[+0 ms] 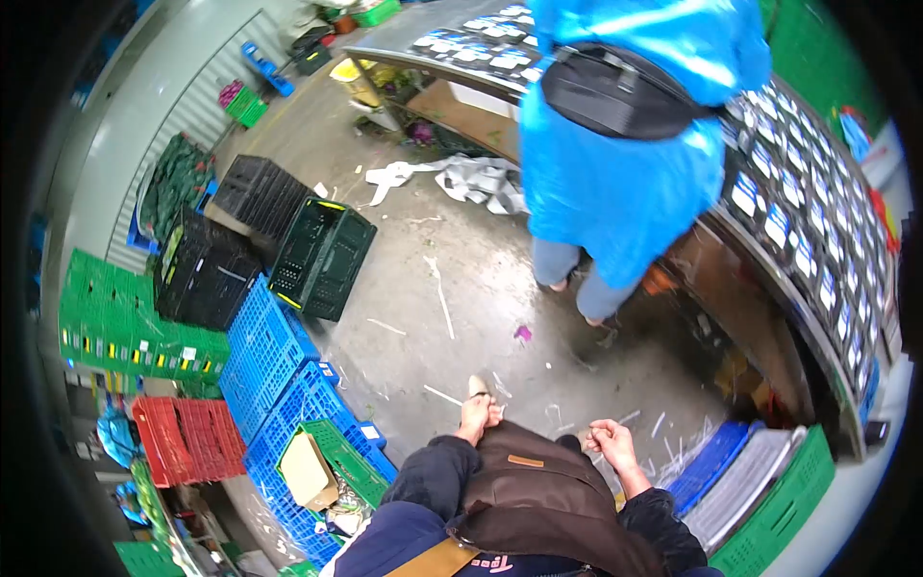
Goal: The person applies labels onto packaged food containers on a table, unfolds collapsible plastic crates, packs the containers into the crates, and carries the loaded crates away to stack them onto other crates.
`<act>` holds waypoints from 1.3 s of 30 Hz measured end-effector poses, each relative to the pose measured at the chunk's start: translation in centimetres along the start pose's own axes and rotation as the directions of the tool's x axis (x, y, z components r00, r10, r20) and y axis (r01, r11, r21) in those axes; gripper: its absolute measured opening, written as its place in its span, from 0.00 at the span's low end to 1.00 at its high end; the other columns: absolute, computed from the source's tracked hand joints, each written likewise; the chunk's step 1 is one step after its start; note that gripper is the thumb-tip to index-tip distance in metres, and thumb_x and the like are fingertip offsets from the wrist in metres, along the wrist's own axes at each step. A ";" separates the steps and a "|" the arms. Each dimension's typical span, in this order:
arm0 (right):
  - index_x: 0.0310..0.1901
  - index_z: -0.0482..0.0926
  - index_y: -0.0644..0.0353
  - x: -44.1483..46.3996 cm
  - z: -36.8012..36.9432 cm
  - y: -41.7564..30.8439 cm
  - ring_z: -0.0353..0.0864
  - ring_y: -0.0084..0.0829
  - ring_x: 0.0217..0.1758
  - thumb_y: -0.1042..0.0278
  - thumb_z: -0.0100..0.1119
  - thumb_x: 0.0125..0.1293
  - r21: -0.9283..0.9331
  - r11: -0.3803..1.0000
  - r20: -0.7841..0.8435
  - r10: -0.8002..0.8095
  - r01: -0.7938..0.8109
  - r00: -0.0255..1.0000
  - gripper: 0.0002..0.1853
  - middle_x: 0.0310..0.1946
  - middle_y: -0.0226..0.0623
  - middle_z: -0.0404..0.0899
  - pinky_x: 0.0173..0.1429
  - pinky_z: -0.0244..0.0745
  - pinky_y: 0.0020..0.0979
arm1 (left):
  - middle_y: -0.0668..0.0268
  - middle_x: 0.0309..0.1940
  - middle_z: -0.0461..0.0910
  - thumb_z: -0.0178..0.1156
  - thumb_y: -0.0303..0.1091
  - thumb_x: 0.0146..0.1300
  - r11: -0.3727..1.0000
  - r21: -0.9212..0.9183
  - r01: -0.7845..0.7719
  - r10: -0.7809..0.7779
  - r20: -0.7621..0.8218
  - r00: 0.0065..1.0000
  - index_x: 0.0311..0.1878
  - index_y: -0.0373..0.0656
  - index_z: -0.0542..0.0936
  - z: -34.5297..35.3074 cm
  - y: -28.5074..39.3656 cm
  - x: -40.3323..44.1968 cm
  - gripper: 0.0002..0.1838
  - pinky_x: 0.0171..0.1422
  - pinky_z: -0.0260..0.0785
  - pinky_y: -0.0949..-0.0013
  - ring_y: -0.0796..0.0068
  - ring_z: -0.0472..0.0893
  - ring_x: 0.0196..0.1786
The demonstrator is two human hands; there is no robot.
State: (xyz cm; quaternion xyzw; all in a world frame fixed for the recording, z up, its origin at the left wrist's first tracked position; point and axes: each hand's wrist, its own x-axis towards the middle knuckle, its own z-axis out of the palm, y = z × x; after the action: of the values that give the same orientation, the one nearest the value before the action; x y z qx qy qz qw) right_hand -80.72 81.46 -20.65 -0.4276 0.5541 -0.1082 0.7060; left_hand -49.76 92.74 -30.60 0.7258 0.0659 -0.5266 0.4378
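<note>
My left hand point(478, 415) is low in the middle, beside the upper edge of the brown apron point(538, 486) I wear. Its fingers are curled closed, and whatever they may hold is too small to make out. To the right of the apron, my right hand point(612, 442) is held over the littered floor with thumb and fingers bent together. Any small thing in that pinch is not visible. The two hands are apart from each other.
A person in a blue raincoat point(625, 212) stands at a long table point(707, 231) covered with rows of dark packs. Blue pallets point(279, 385), a dark green crate point(322, 258) and red crates point(187, 440) are left. A green crate point(784, 514) stands right; scraps litter the floor point(413, 288).
</note>
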 end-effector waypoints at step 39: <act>0.49 0.77 0.60 45.6 92.5 -50.8 0.83 0.45 0.44 0.67 0.55 0.65 -0.392 0.347 0.887 -0.102 0.852 0.450 0.13 0.40 0.46 0.83 0.48 0.77 0.39 | 0.51 0.30 0.83 0.54 0.32 0.66 0.264 -0.937 -0.229 -0.101 -0.263 0.959 0.45 0.32 0.76 -51.0 16.0 28.1 0.12 0.27 0.71 0.61 0.56 0.83 0.31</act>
State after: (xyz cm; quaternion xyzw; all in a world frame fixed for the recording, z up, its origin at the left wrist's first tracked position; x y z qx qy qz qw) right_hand 33.05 66.60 -13.41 -0.8615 0.0177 0.1167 0.4939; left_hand 7.48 108.68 -41.50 0.3781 0.4001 -0.2557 0.7947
